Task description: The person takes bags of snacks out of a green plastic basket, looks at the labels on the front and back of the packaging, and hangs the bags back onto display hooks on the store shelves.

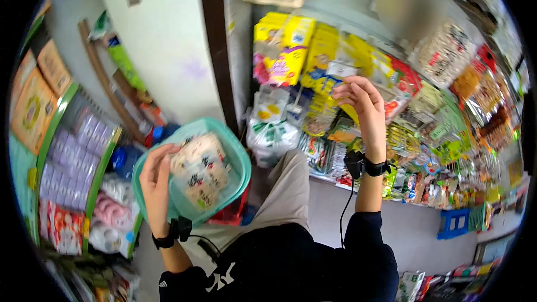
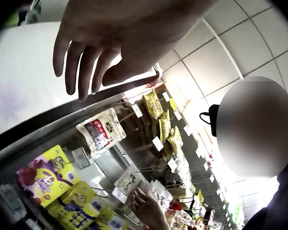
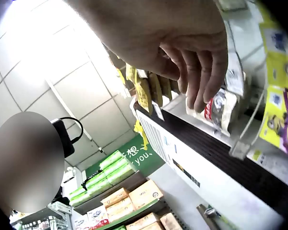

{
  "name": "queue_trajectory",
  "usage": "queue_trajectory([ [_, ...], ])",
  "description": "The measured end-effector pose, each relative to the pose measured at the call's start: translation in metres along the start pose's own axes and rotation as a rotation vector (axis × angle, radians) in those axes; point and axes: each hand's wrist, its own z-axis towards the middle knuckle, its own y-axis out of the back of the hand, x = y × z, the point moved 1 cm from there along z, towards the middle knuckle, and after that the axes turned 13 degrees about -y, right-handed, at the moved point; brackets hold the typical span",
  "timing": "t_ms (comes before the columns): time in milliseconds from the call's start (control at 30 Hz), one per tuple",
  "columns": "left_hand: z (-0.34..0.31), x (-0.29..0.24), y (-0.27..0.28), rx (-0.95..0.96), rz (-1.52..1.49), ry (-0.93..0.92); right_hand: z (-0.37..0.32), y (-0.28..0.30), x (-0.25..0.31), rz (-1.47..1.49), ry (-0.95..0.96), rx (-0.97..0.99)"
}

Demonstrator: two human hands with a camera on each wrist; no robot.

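My left hand (image 1: pixel 155 182) hovers at the left rim of a teal plastic basket (image 1: pixel 244 159), its fingers loosely bent and nothing in them. Inside the basket lie clear packets (image 1: pixel 200 162) of pale food with black and red print. In the left wrist view the same hand (image 2: pixel 110 52) shows its fingers hanging apart. My right hand (image 1: pixel 364 111) is raised in front of the rack, overlapping yellow hanging packets (image 1: pixel 324 61) in the head view. Its fingers curve loosely, and the right wrist view shows this hand (image 3: pixel 189 57) without anything in its grasp.
A white plastic bag (image 1: pixel 271 137) stands right of the basket, below yellow snack packs (image 1: pixel 284 47). On the left, a green-edged shelf holds purple packs (image 1: pixel 72 154) and orange boxes (image 1: pixel 34 109). Hanging snack bags (image 1: pixel 444 56) line the right; a blue stool (image 1: pixel 453 223) stands farther off.
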Motion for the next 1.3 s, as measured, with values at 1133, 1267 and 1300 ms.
queue_trajectory([
  [1133, -0.16, 0.148, 0.054, -0.256, 0.846, 0.284, 0.0, -0.286, -0.345, -0.339, -1.612, 1.093],
  [1267, -0.162, 0.151, 0.054, -0.225, 0.921, 0.309, 0.006, -0.292, -0.377, -0.451, -1.648, 1.085],
  [1300, -0.162, 0.151, 0.054, -0.212, 0.954, 0.298, 0.008, -0.293, -0.385, -0.445, -1.624, 1.085],
])
